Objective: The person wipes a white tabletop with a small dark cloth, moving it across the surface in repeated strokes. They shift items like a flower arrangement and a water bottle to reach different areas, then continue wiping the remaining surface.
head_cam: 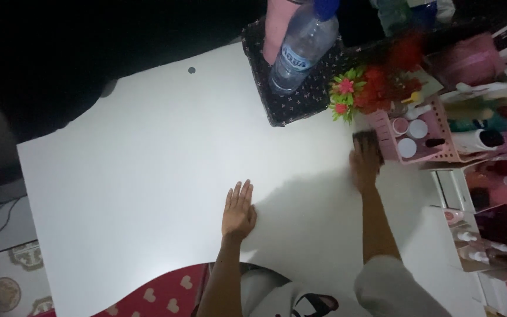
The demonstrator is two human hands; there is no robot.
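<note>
Bottle point(302, 50) in tray point(291, 103) at table's point(148, 176) far edge, flowers point(362, 91) and basket point(426, 149) to its right.

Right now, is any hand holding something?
The left hand lies flat on the white table, holding nothing. The right hand covers a small dark thing; grip unclear.

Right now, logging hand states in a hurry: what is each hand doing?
Left hand: open, flat on the white table, holding nothing.
Right hand: fingers on a small dark object; grip cannot be told.
</note>
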